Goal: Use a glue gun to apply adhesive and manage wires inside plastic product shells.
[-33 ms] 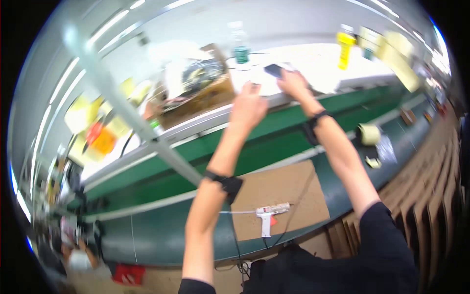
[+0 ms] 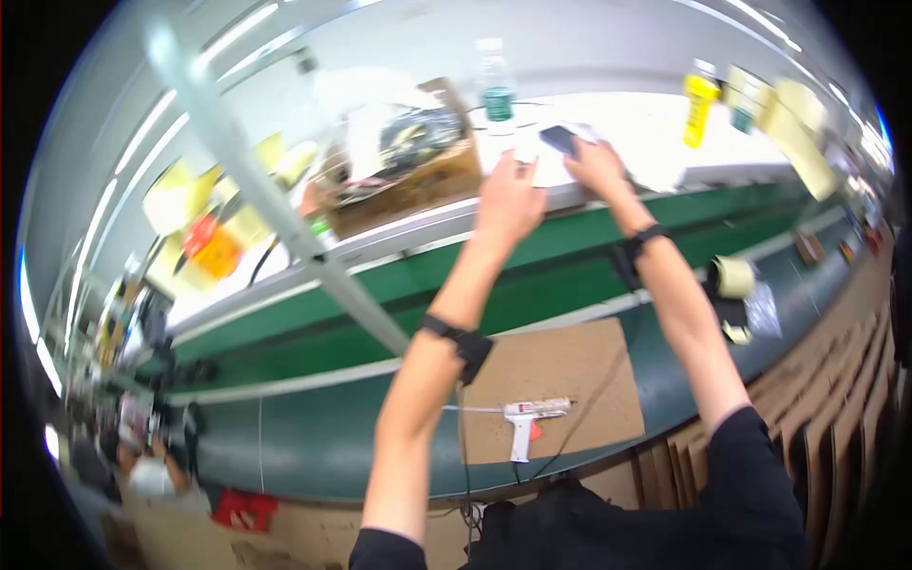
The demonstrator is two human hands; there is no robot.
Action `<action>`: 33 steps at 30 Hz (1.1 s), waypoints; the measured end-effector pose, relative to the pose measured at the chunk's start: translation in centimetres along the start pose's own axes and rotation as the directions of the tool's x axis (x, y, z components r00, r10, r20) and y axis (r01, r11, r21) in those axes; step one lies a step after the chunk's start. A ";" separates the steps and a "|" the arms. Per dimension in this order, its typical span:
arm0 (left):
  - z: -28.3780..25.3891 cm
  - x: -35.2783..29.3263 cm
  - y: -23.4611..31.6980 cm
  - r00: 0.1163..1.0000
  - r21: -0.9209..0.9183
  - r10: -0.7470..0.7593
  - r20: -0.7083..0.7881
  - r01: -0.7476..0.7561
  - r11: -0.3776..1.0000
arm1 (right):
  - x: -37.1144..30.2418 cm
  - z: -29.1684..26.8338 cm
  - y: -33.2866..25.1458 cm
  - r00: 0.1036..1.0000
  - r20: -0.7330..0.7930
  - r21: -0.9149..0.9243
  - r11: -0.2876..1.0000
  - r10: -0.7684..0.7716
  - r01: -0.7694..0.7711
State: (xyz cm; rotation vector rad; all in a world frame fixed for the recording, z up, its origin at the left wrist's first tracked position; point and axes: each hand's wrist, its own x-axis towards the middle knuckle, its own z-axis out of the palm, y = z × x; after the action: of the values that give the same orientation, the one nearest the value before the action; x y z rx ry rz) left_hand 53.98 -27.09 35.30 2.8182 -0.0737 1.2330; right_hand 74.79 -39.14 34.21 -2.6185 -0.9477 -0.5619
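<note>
Both arms reach out over the white upper shelf. My right hand is closed on the near end of a dark, flat smartphone, above white paper. Left of it, my left hand is at the shelf's front edge with its fingers curled; a small dark bit shows at the fingertips, too blurred to name. Beyond that hand stands a clear bottle with a green label. On the lower bench, a white hot glue gun with an orange trigger lies on a cardboard sheet, untouched.
An open cardboard box of plastic bags is left of my hands, behind a slanting metal post. A yellow bottle stands right. A tape roll lies on the green bench. Cardboard sheets stand at lower right. Another person is far left.
The whole scene has shifted slightly rightward in view. Both hands keep about the same places over the shelf, and the smartphone stays in my right hand.
</note>
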 end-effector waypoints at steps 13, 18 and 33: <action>-0.2 -0.2 2.0 0.990 -0.236 -0.139 -0.014 0.132 0.963 | 0.7 1.8 2.8 0.932 -0.351 -0.001 0.995 -0.093 0.099; -10.0 -8.4 3.9 1.000 -0.382 0.012 -0.014 -0.016 0.924 | 0.5 0.0 1.9 0.986 -0.166 0.243 0.967 -0.030 0.070; -44.4 -37.7 -47.2 0.703 0.201 -0.474 -0.531 0.647 0.736 | -23.9 -15.5 -25.6 0.991 0.048 0.832 0.554 -0.125 0.029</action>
State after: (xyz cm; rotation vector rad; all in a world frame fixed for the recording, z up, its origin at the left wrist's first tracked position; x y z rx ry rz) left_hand -0.75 24.06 35.78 2.3741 1.0966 1.7936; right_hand 37.07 -39.45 40.68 -1.7313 -1.0237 0.0542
